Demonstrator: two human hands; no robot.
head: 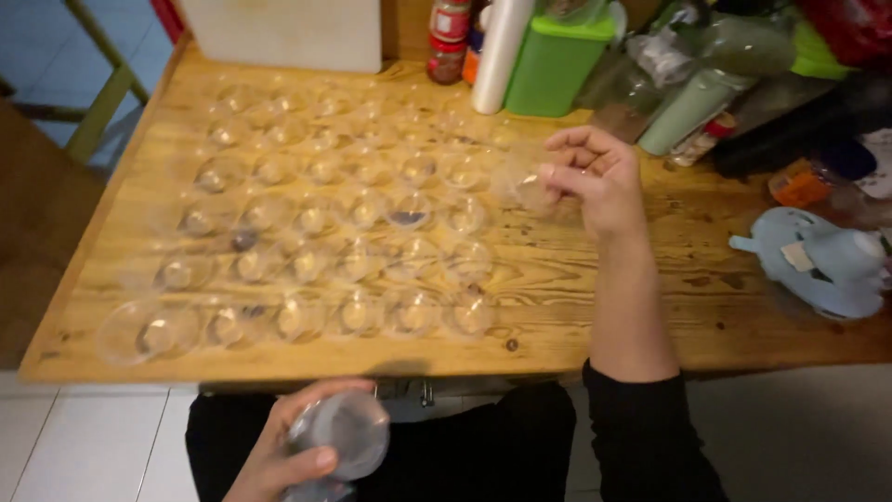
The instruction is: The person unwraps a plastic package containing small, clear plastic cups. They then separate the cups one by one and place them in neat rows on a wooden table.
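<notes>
Down at six o'clock, below the worktop's (557,325) near edge, the left hand (279,455) curls its fingers and thumb around a stack of clear plastic cups (342,437); the stack's long axis runs roughly toward the camera, its open mouth facing up and toward one o'clock. The right hand (595,181), out at about two o'clock over the wooden worktop, pinches a single clear plastic cup (518,186) by its rim between thumb and fingertips, the remaining fingers loosely bent; this cup looks tilted, though blur hides its exact lean. Just to its nine o'clock side, rows of matching clear cups (316,242) stand upright, mouths up, spread across the worktop's left half. Toward twelve o'clock sit a green container (553,65), a white roll (500,51) and a red-capped jar (448,42). A pale blue object (822,260) lies at three o'clock.
</notes>
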